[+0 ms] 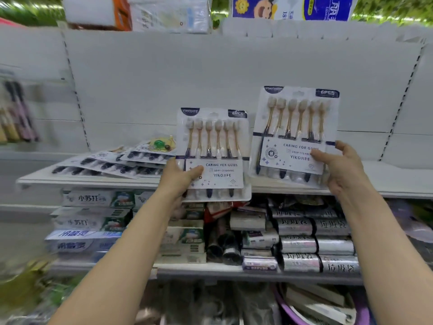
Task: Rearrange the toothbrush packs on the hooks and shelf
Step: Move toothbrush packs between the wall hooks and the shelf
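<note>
The left hand has its grip closed on the lower left corner of one toothbrush pack, thumb across the card. The right hand pinches the lower right edge of a second pack, held higher. Both stand upright over the shelf front edge, a narrow gap between them. Flat packs lie at the shelf's left, with the white back panel behind.

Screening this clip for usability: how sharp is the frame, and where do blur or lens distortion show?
Head view: print on the left pack and right pack is readable; head view, left edge: the hanging brushes are smeared by motion blur; head view: the wide-angle lens bows the shelf edge and tilts the uprights; light is even, without hard shadows.
</note>
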Action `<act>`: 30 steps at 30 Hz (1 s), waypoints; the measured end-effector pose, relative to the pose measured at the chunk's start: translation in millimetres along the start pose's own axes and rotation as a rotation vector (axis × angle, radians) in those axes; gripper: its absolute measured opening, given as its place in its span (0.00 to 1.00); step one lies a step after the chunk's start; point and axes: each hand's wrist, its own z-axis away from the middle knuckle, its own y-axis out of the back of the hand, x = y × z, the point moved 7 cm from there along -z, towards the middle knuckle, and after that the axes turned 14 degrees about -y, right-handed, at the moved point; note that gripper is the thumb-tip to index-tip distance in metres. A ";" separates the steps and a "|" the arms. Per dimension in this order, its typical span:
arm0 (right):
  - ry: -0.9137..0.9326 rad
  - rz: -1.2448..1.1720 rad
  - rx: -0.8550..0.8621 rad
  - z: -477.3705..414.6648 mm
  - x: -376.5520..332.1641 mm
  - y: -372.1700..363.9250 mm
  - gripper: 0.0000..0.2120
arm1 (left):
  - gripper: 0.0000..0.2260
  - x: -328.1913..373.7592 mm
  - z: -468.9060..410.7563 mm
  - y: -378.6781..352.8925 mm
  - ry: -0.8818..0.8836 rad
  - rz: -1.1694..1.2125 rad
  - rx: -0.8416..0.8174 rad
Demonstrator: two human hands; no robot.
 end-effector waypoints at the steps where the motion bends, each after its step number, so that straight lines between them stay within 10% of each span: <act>1: 0.015 -0.012 -0.001 8.0 3.7 -16.1 0.27 | 0.19 2.5 2.7 24.9 -0.011 0.004 0.010; 30: 0.134 0.039 -0.645 315.0 234.4 -690.2 0.27 | 0.18 70.9 113.2 742.1 -0.174 -0.172 0.554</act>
